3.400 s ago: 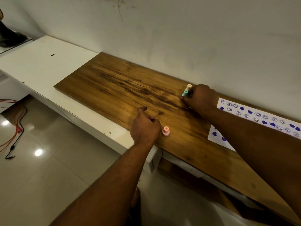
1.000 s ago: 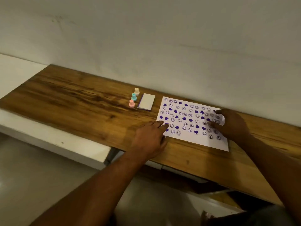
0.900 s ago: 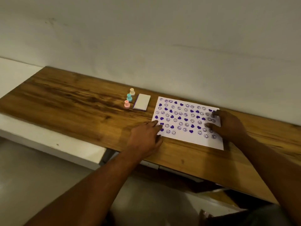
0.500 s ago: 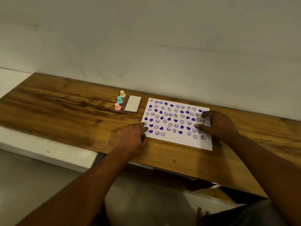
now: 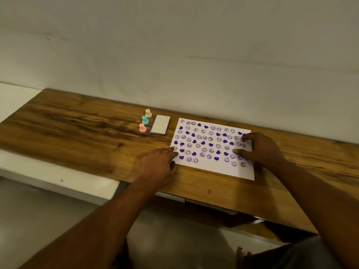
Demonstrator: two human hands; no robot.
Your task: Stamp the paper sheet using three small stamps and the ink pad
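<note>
Three upright stamps (image 5: 145,120) run lengthwise beside the ink pad (image 5: 160,124).

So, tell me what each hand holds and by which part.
Nothing is gripped: the left hand touches the paper sheet at its left edge with flat fingers, the right hand presses its right side.

The paper sheet (image 5: 211,147) is white, covered in loose rows of purple prints: solid hearts mixed with outlined round smiley faces; its near margin is plain white. The three stamps differ in colour: the cream stamp (image 5: 148,113), the teal stamp (image 5: 145,120), the pink stamp (image 5: 142,128). The ink pad (image 5: 160,124) has a white top and a purple edge along its left and near sides. The table (image 5: 77,129) is warm brown wood with dark streaked grain; the wall (image 5: 174,55) is plain off-white; the ledge (image 5: 58,177) is white; the floor (image 5: 38,220) is grey.
</note>
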